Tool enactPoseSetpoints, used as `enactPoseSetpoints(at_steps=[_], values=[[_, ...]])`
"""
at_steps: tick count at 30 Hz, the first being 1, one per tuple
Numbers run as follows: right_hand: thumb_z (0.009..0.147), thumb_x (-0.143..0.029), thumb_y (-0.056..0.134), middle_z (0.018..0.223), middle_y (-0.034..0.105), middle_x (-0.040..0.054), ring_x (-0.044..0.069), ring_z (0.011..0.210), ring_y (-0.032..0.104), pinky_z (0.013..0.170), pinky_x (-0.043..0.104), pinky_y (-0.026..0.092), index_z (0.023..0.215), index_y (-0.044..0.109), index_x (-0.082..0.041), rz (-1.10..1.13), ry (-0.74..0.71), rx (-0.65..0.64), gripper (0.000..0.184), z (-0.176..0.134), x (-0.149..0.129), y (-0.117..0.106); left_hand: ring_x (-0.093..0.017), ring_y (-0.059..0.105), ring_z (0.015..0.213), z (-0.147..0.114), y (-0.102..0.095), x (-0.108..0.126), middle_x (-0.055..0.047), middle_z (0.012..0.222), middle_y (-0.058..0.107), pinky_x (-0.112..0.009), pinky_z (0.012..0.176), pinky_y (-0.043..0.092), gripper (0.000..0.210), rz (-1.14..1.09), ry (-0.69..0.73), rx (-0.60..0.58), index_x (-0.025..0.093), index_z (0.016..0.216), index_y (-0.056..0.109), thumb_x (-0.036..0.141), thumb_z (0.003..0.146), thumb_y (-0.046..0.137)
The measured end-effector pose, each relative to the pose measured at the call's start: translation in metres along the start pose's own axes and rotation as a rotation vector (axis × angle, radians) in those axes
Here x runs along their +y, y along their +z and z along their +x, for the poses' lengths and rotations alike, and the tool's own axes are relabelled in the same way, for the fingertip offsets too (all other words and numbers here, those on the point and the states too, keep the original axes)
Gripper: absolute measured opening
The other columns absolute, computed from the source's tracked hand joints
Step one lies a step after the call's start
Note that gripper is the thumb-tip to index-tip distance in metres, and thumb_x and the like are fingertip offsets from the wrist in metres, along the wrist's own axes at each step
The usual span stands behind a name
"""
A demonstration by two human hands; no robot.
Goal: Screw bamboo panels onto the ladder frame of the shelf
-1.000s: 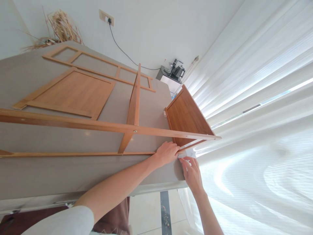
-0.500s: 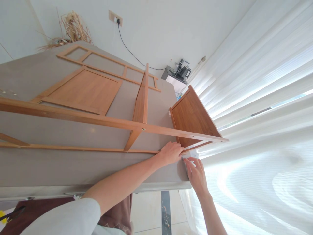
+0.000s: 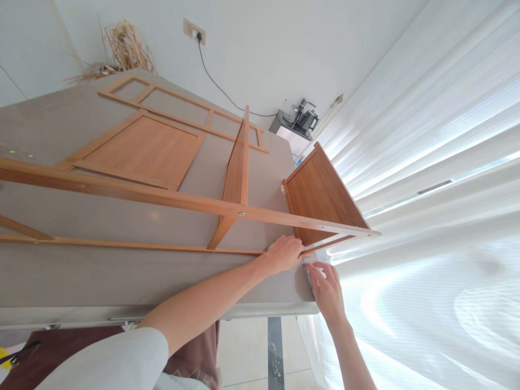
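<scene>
A wooden shelf frame point(image 3: 179, 201) lies on its side on the table, with one shelf panel point(image 3: 235, 168) standing up at its middle and another panel point(image 3: 325, 189) at its right end. My left hand point(image 3: 285, 253) is closed around the lower rail of this frame close to the right corner. Just below and right of it, my right hand point(image 3: 327, 284) pinches a small thin dark metal piece point(image 3: 303, 261) against the rail's near side. The fingertips cover most of that piece, so its exact kind is hidden.
Flat on the grey table point(image 3: 260, 281) lie a loose wooden panel point(image 3: 142, 149) and a ladder-like wooden frame point(image 3: 179, 105). Dried stalks point(image 3: 130, 46) stand at the far left. Beyond the table, an electric kettle point(image 3: 306, 120) sits on a cabinet. White curtains point(image 3: 426, 260) hang close on the right.
The view has shifted very slightly. Both hands stay at the same corner of the frame, with hardly any visible movement.
</scene>
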State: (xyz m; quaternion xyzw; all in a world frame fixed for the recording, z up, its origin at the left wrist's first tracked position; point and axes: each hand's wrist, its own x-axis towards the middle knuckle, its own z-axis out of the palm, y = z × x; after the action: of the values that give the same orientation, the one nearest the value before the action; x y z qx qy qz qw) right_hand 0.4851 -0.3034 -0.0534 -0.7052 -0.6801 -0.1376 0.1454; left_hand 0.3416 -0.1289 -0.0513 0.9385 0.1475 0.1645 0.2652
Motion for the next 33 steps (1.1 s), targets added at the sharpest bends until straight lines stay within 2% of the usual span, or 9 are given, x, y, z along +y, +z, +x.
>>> enactPoseSetpoints(at_steps=[8,18,27,33], values=[[0.099,-0.021,0.045,0.108,0.064,0.0089,0.022,0.094,0.054,0.083,0.041,0.050,0.119,0.069,-0.028,-0.023,-0.009,-0.004,0.032,0.0008,-0.0034,0.0001,-0.023,0.067,0.097,0.0007,-0.0010,0.0010,-0.006,0.101,0.072,-0.035,0.082,0.051,0.016,0.001,0.000,-0.015,0.020,0.092,0.069,0.021,0.090,0.053],[0.099,-0.020,0.046,0.110,0.064,0.0089,0.023,0.095,0.054,0.083,0.041,0.050,0.119,0.068,-0.029,-0.021,-0.010,0.009,0.032,0.0009,-0.0048,-0.0003,-0.024,0.065,0.103,0.0021,0.0016,0.0006,-0.005,0.104,0.070,-0.036,0.085,0.050,0.014,0.015,0.021,-0.013,0.020,0.093,0.068,0.027,0.088,0.058],[0.098,-0.016,0.044,0.110,0.064,0.0092,0.024,0.096,0.054,0.085,0.042,0.048,0.120,0.067,-0.029,-0.099,-0.049,-0.004,0.035,0.0026,-0.0019,0.0003,-0.024,0.068,0.097,0.0006,0.0039,0.0006,-0.008,0.106,0.067,-0.036,0.085,0.052,0.021,0.019,-0.010,-0.004,0.021,0.106,0.070,0.029,0.089,0.059],[0.098,-0.021,0.047,0.109,0.064,0.0086,0.023,0.096,0.054,0.084,0.042,0.049,0.117,0.069,-0.029,-0.024,0.028,-0.003,0.030,0.0007,0.0000,0.0056,-0.024,0.069,0.091,0.0001,0.0016,0.0018,-0.008,0.099,0.070,-0.034,0.078,0.054,0.017,0.010,-0.053,-0.018,0.021,0.097,0.073,0.028,0.088,0.061]])
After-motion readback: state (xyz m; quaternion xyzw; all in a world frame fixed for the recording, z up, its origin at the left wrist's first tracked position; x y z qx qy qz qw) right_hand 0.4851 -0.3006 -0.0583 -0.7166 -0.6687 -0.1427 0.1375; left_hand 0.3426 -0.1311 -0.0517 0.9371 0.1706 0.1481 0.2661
